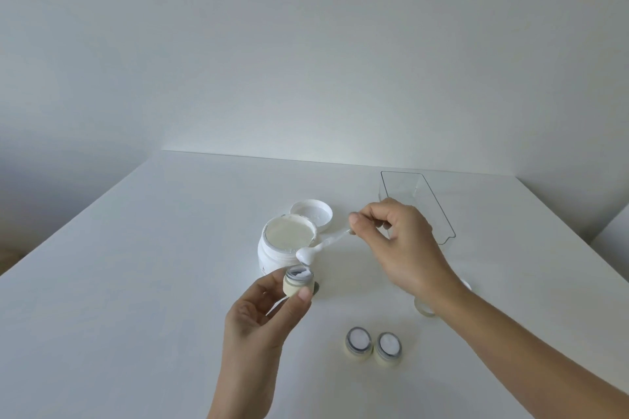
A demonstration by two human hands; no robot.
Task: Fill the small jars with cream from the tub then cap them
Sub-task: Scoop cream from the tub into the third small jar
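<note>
My left hand [260, 311] holds a small cream-coloured jar [298, 284] off the table, pinched between thumb and fingers; there is some white cream inside it. My right hand [398, 241] pinches the handle of a clear spoon [320, 247], whose bowl carries white cream just above the jar's mouth. Behind them stands the open white tub [284, 243], full of cream. Two more small jars [358, 345] [388, 349], filled with cream and uncapped, stand side by side on the table at the front right.
The tub's white lid [313, 214] lies upside down behind the tub. A clear plastic tray [420, 204] stands at the back right. A small object [423, 309] lies partly hidden under my right wrist. The white table [136, 282] meets a wall at the back.
</note>
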